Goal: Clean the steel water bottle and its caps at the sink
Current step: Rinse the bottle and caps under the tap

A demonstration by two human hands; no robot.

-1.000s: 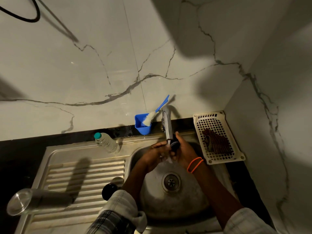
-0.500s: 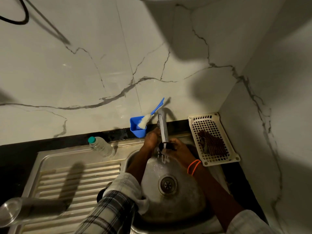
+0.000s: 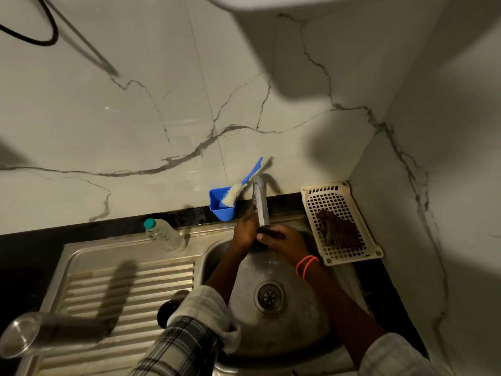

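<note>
Right hand (image 3: pixel 287 241) grips the dark cap (image 3: pixel 267 234) under the tap (image 3: pixel 260 204) over the sink (image 3: pixel 311 332); left hand (image 3: pixel 245 230), grip unclear, should rotate cap through the stream; steel bottle (image 3: pixel 51 333) lies on drainboard.

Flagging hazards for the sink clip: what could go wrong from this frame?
1. The right hand holds a small dark cap under the tap, above the open drain; wet, it could slip down into the basin.
2. The steel bottle lies on its side on the ribbed drainboard and might roll.
3. The left sleeve hangs over a second black cap and may knock it.
</note>
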